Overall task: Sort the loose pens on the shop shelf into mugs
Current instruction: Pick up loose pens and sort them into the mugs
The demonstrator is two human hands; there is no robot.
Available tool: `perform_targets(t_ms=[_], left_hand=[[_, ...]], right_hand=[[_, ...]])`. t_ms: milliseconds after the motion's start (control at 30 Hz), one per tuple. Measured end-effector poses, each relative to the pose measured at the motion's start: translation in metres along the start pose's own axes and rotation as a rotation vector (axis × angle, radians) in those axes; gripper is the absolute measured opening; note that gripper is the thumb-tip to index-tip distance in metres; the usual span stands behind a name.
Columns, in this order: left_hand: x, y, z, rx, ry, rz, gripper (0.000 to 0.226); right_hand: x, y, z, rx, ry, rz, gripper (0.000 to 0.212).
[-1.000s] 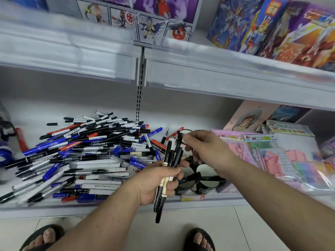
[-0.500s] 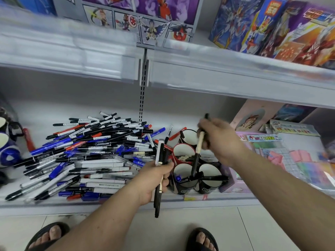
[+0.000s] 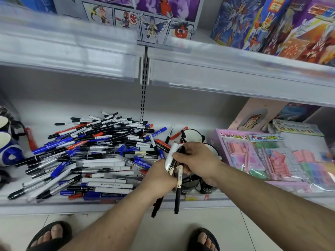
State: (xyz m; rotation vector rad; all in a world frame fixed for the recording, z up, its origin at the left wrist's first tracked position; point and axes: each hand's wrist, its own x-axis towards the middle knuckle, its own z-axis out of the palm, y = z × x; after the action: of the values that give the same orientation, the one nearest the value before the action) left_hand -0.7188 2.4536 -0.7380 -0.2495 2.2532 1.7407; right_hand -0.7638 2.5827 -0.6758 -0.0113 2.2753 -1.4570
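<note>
1. Holding a small bunch of pens (image 3: 172, 165), the left hand (image 3: 159, 178) has its fingers wrapped round them at the front lip of the shelf (image 3: 108, 202). The bunch includes a fat white marker sticking up and dark pens hanging down past the shelf edge.

2. The right hand (image 3: 197, 160) is now back at that bunch, fingers curled and pinching a pen (image 3: 178, 189) with a cream barrel and black lower end. Half a second ago this hand was off to the right, above the mugs, holding a single pen upright. Now it's come back left and down, and the two hands are touching.

3. Because of that, the mugs (image 3: 192, 136) are mostly hidden. Earlier you could see about four open white-lined mugs in a cluster. Now just the rear one's rim and the black bottoms of the front ones peek out under the right wrist.

4. The big pile of loose pens (image 3: 94, 154) (black, blue, red, white) sits on the shelf left of the hands, and it looks the same as before.

5. A blue and white mug (image 3: 9, 149) is at the far left edge of the shelf. Pink toy packs (image 3: 253, 156) lie to the right of the mugs, and boxed toys (image 3: 272, 24) are on the shelf above.

6. Sandalled feet (image 3: 52, 236) on the tiled floor at the bottom, same spot.
</note>
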Motion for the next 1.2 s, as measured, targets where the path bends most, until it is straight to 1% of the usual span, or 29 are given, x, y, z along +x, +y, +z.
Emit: perform_targets(t_ms=[100, 167, 200, 233, 300, 400, 500, 600, 667, 733, 800, 900, 1033, 1100, 1200], left_hand=[[-0.006, 0.0, -0.005, -0.292, -0.169, -0.121, 0.018], [-0.009, -0.002, -0.01, -0.534, -0.254, -0.201, 0.014], [-0.01, -0.003, -0.012, -0.648, -0.272, -0.227, 0.014], [-0.011, -0.002, -0.014, -0.733, -0.274, -0.247, 0.02], [-0.012, 0.002, -0.016, -0.811, -0.246, -0.259, 0.025], [-0.01, 0.006, -0.014, -0.815, -0.238, -0.227, 0.021], [-0.009, 0.006, -0.01, -0.785, -0.219, -0.223, 0.027], [-0.006, 0.006, -0.012, -0.812, -0.165, -0.25, 0.028], [-0.003, 0.004, -0.016, -0.844, -0.126, -0.258, 0.03], [-0.001, 0.002, -0.018, -0.855, -0.101, -0.257, 0.029], [-0.001, -0.001, -0.019, -0.855, -0.08, -0.263, 0.027], [-0.002, -0.002, -0.017, -0.846, -0.072, -0.265, 0.023], [-0.003, -0.002, -0.016, -0.831, -0.07, -0.258, 0.025], [-0.003, -0.002, -0.016, -0.817, -0.068, -0.252, 0.024], [-0.003, -0.003, -0.017, -0.794, -0.081, -0.24, 0.023]], right_hand=[[0.003, 0.001, -0.012, 0.149, 0.013, 0.041, 0.005], [0.005, 0.001, -0.026, 0.271, 0.009, 0.05, 0.01], [0.005, 0.001, -0.033, 0.327, 0.005, 0.054, 0.012], [0.005, 0.001, -0.038, 0.37, 0.008, 0.059, 0.012], [0.005, 0.003, -0.045, 0.404, 0.026, 0.059, 0.009], [0.005, 0.005, -0.045, 0.372, 0.067, 0.043, 0.007], [0.004, 0.003, -0.044, 0.327, 0.069, 0.022, 0.018], [0.006, -0.003, -0.054, 0.356, 0.082, 0.003, 0.013], [0.01, -0.006, -0.069, 0.413, 0.171, -0.011, 0.011], [0.014, -0.007, -0.085, 0.459, 0.301, -0.011, 0.013], [0.017, 0.0, -0.093, 0.458, 0.422, 0.03, 0.015], [0.025, 0.02, -0.088, 0.433, 0.504, 0.157, 0.012], [0.04, 0.048, -0.073, 0.439, 0.504, 0.336, 0.005], [0.047, 0.059, -0.066, 0.433, 0.487, 0.38, 0.01], [0.052, 0.063, -0.055, 0.476, 0.429, 0.414, 0.003]])
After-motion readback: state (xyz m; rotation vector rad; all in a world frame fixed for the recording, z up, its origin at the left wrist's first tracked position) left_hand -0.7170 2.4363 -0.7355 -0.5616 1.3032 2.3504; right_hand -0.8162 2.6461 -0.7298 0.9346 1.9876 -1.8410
